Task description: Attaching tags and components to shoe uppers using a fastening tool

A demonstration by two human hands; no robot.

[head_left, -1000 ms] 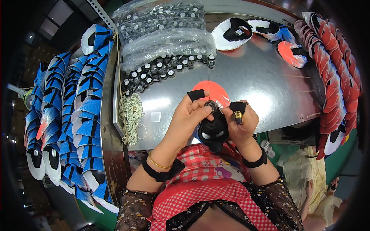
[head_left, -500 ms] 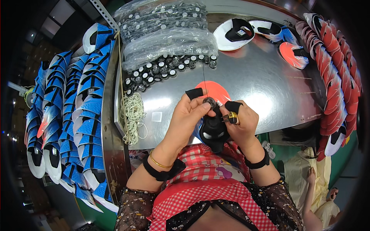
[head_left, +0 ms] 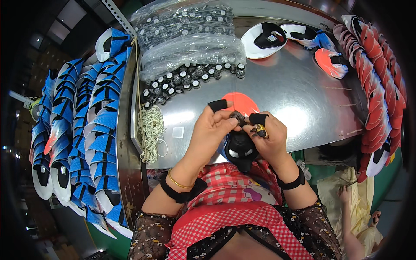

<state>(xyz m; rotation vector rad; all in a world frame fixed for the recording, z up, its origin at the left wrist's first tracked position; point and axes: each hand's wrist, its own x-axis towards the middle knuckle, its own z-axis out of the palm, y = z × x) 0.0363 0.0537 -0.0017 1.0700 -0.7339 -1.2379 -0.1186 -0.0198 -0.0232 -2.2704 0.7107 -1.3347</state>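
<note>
In front of my body an orange visor cap (head_left: 241, 100) lies at the table edge, its brim pointing away from me. Its black inner band (head_left: 241, 148) faces up, close to my apron. My left hand (head_left: 215, 128) pinches a small dark round dial (head_left: 236, 116) between thumb and fingers, just above the cap. Close beside it, my right hand (head_left: 269, 133) has its fingertips closed at the top of the black band. Black sleeves cover some fingers on both hands. A small yellow-and-black tool (head_left: 261, 131) sits on a right finger. The fingertips' exact contact is partly hidden.
Many similar dials (head_left: 177, 80) lie loose at the far left beside plastic-wrapped layers (head_left: 186, 47). A pale cord bundle (head_left: 151, 134) is nearer. Blue visors (head_left: 104, 125) hang left, red visors (head_left: 375, 82) right. White-brimmed visors (head_left: 255, 41) lie at the back. Another person's arm (head_left: 346, 216) shows lower right.
My right hand has shifted slightly left and up, closer to the dial. A thin dark line above my hands no longer shows. My left hand stays nearly in place.
</note>
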